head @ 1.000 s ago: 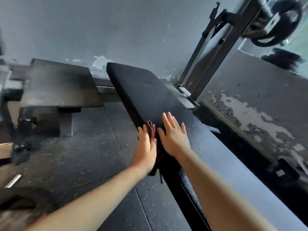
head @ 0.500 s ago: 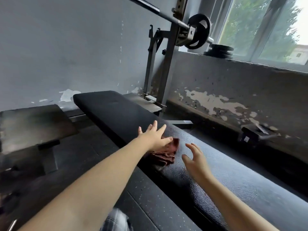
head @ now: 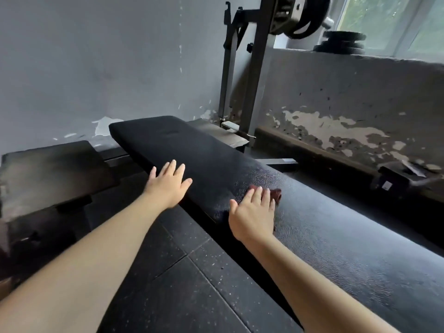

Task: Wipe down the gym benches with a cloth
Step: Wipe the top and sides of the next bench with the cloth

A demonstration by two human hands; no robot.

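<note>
A long black padded bench (head: 197,150) runs from the far left wall toward the lower right. My right hand (head: 253,212) lies flat with straight fingers on a dark red cloth (head: 276,193), pressing it onto the bench top; only the cloth's far edge shows past my fingertips. My left hand (head: 168,183) rests flat with spread fingers on the bench's near left edge, a little farther along, holding nothing.
A second dark bench (head: 52,169) stands to the left. A barbell rack (head: 252,80) with a weight plate (head: 300,18) rises behind the bench. Loose plates (head: 341,42) lie on the window ledge. A peeling wall runs along the right. Rubber floor tiles (head: 180,272) lie below.
The cloth passed from under my left hand to under my right hand, farther right on the bench. My left hand moved off it to the bench's left edge.
</note>
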